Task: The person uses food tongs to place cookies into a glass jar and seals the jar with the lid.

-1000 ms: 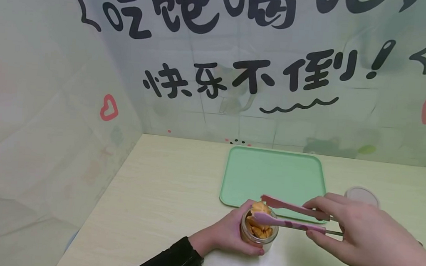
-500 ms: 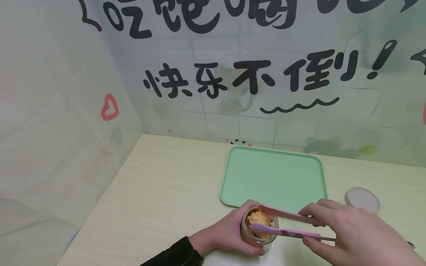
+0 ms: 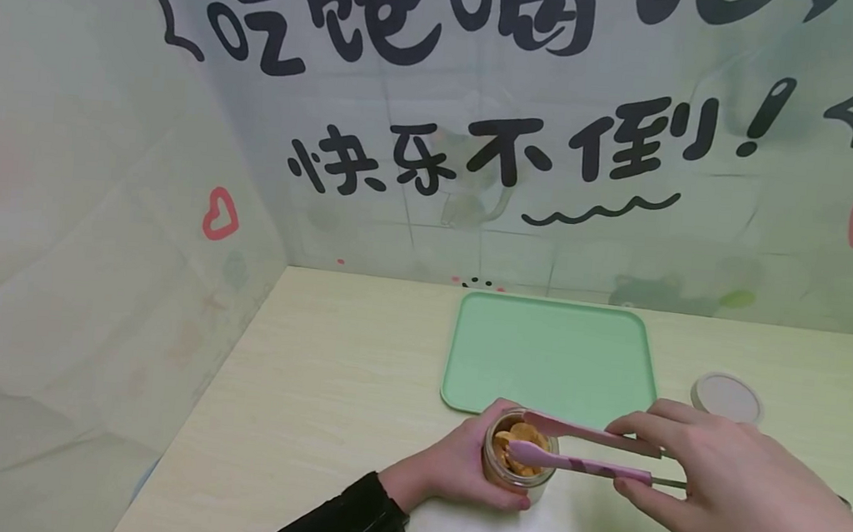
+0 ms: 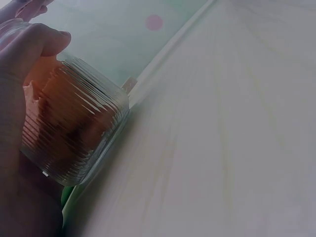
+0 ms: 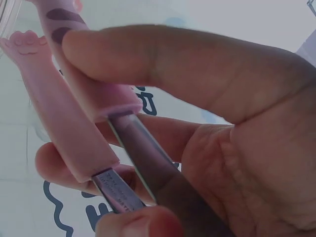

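Observation:
My left hand (image 3: 460, 461) grips a glass jar (image 3: 546, 486) around its side, and in the left wrist view the jar's ribbed wall (image 4: 94, 118) shows. Orange-brown snack pieces (image 3: 522, 434) sit inside it. With thumb and fingers my right hand (image 3: 725, 482) holds pink tongs (image 3: 591, 467) by their arms. Both tong tips reach over the jar's mouth, spread apart, one near the far rim and one over the pieces. The right wrist view shows the tongs' paw-shaped tip (image 5: 29, 44) and the metal strips behind the pink arms.
A green tray (image 3: 551, 355) lies flat behind the jar, near the back of the table (image 3: 328, 375). To its right a round white lid (image 3: 728, 397) rests beyond my right hand. A printed curtain (image 3: 436, 242) closes off the back and left side.
The tongs have come down a little toward the jar. Snack pieces that stood above the rim now sit lower inside. My left hand and the jar have stayed in place.

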Available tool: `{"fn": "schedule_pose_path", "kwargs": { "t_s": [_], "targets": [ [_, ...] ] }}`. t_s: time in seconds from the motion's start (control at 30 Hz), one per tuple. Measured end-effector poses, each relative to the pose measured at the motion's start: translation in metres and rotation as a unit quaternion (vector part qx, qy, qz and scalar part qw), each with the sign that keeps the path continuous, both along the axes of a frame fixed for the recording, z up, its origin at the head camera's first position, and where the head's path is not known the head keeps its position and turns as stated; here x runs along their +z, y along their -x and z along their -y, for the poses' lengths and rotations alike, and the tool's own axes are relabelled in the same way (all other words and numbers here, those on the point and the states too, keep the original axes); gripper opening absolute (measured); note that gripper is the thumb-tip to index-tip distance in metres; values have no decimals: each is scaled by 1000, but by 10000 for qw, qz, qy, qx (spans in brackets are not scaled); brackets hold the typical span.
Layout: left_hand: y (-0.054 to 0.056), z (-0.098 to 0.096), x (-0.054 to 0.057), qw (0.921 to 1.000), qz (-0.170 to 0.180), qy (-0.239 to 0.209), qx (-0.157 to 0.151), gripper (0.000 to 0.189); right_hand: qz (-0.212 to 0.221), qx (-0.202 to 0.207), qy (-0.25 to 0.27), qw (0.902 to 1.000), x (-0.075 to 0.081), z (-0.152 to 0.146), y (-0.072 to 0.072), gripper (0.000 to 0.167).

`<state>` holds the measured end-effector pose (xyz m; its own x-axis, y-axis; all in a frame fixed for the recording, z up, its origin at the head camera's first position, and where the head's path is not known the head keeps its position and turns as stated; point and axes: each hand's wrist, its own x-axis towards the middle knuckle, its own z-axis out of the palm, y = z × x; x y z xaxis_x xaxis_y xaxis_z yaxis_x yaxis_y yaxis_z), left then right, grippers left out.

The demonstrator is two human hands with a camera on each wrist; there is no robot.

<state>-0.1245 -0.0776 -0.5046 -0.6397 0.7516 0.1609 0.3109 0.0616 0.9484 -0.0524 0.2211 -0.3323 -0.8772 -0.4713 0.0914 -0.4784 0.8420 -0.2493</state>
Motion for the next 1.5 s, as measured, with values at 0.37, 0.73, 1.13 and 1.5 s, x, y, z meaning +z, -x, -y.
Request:
{"fn": "schedule_pose_path", "kwargs": {
  "t_s": [0.37, 0.73, 1.13, 1.5],
  "targets": [
    [0, 0, -3, 9999, 125, -105, -3, 93, -309, 75, 250, 9992, 1, 1, 7, 37],
    [0, 0, -5, 9999, 70, -69, 130, 90, 160, -374, 858, 9955, -18, -10, 70, 46],
    [0, -4, -2, 10000, -64, -55, 46, 91, 798, -550, 668, 9931, -93, -38, 130, 51],
    [0, -1, 0, 9999, -98, -33, 48, 89, 799, -418, 797, 9927, -119, -27, 143, 50]
  ]
}}
